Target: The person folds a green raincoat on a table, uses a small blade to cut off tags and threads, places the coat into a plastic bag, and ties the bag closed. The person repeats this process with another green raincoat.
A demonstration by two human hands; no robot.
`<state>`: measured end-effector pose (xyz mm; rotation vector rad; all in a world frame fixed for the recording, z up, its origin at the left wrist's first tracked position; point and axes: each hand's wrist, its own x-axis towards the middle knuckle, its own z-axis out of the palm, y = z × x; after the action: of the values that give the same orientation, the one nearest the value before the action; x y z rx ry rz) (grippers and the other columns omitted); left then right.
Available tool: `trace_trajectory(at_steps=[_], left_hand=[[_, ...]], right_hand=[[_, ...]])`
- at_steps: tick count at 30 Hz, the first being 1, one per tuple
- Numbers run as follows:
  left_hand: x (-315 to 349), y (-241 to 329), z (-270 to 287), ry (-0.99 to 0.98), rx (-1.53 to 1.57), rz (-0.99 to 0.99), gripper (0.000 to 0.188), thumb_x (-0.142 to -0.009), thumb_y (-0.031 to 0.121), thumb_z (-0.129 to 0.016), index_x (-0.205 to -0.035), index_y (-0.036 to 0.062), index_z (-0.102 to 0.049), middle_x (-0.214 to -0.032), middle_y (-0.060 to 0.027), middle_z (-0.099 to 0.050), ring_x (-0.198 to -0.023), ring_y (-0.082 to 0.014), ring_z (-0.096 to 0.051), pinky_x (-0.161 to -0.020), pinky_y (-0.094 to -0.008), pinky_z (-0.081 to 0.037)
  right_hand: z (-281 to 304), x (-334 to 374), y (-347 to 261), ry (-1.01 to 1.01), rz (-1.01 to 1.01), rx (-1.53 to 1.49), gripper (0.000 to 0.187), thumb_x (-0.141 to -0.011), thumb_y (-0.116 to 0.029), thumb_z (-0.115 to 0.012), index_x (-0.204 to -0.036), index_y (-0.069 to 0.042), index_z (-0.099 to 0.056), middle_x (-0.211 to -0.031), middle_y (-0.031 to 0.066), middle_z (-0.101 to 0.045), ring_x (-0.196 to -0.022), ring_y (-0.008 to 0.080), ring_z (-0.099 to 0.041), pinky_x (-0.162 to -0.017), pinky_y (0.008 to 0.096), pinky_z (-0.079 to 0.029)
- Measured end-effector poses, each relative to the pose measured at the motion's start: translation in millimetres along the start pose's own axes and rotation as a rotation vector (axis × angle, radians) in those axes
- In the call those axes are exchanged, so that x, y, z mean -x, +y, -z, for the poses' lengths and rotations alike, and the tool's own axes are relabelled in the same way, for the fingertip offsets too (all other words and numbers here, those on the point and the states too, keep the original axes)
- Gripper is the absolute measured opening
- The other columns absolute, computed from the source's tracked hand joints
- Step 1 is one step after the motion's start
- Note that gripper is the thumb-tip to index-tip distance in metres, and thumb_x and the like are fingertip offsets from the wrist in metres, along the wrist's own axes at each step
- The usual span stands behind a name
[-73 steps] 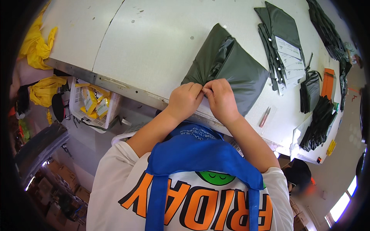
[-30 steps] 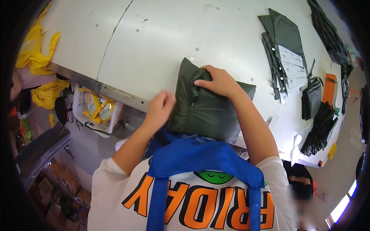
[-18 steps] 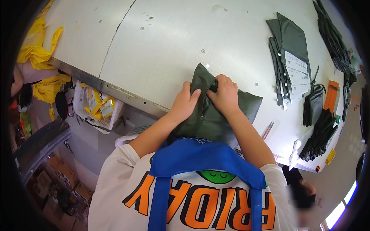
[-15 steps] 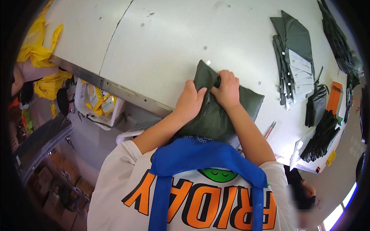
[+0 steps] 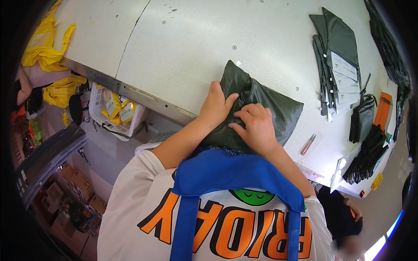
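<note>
A dark green, shiny fabric piece (image 5: 278,108), shaped like a flat pouch with a seam or fold down its left part, lies at the table's near edge against my apron. My left hand (image 5: 217,104) grips its left edge, thumb on top and the other fingers hidden underneath. On top of the fabric, beside the seam, is my right hand (image 5: 257,126). Its fingers are curled in and the thumb is bent toward the forefinger. Whatever they pinch is too small to make out. A tiny white tag (image 5: 238,63) shows at the fabric's far corner.
On the right lie dark green pieces (image 5: 339,35) with white labels (image 5: 344,69), a red-handled pen-like tool (image 5: 308,145), black bundles (image 5: 365,152) and an orange strip (image 5: 383,111). A white basket (image 5: 96,102) with yellow packages stands below the left edge. Other people work nearby.
My right hand has drawn back toward my body along the seam, away from the far corner. More of the fabric's right side now lies spread out. My left hand keeps its hold.
</note>
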<state>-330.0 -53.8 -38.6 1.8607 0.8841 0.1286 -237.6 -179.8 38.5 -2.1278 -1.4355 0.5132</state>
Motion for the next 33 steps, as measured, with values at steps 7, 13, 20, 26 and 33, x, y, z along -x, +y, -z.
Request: trace_trajectory(at_steps=[7, 13, 20, 26, 33], left_hand=[[0, 1, 4, -0.021, 0.074, 0.001, 0.049, -0.088, 0.030, -0.062, -0.103, -0.0077, -0.035, -0.101, -0.0310, -0.048, -0.091, -0.0428, -0.054, -0.078, -0.0452, -0.045], [1, -1, 6, -0.034, 0.129, -0.005, 0.047, -0.089, 0.030, -0.061, -0.103, -0.0079, -0.036, -0.100, -0.0299, -0.050, -0.092, -0.0395, -0.055, -0.080, -0.0437, -0.045], [3, 2, 30, -0.270, 0.315, -0.031, 0.071, -0.085, 0.028, -0.067, -0.131, -0.0079, -0.026, -0.123, -0.0271, -0.046, -0.118, -0.0338, -0.046, -0.099, -0.0387, -0.037], [38, -1, 37, -0.371, 0.104, -0.155, 0.128, -0.062, 0.027, -0.085, -0.146, 0.0009, 0.008, -0.134, -0.0271, -0.033, -0.125, -0.0402, -0.035, -0.106, -0.0441, -0.031], [44, 2, 34, -0.417, 0.039, -0.021, 0.130, -0.062, 0.021, -0.085, -0.146, 0.0017, 0.013, -0.146, -0.0251, -0.019, -0.135, -0.0385, -0.023, -0.111, -0.0429, -0.024]], right_hand=[[-5, 2, -2, -0.087, -0.054, 0.019, 0.018, -0.069, -0.014, -0.075, -0.081, -0.010, -0.062, -0.083, 0.0030, -0.057, -0.082, 0.0226, -0.056, -0.071, 0.0371, -0.039], [-7, 6, -9, -0.077, -0.034, 0.077, 0.017, -0.071, -0.012, -0.072, -0.082, -0.009, -0.059, -0.079, 0.0050, -0.056, -0.079, 0.0237, -0.057, -0.070, 0.0375, -0.040], [-11, 9, -12, -0.067, 0.065, 0.080, 0.006, -0.077, -0.007, -0.060, -0.080, -0.006, -0.055, -0.078, 0.0076, -0.055, -0.076, 0.0251, -0.056, -0.068, 0.0360, -0.041], [-10, 13, -8, 0.000, 0.168, 0.104, 0.010, -0.074, -0.004, -0.057, -0.083, -0.004, -0.053, -0.082, 0.0095, -0.054, -0.076, 0.0257, -0.055, -0.071, 0.0356, -0.043], [-10, -9, 13, 0.189, 0.212, 0.286, 0.010, -0.076, -0.007, -0.057, -0.085, -0.005, -0.053, -0.082, 0.0090, -0.053, -0.079, 0.0259, -0.054, -0.072, 0.0359, -0.043]])
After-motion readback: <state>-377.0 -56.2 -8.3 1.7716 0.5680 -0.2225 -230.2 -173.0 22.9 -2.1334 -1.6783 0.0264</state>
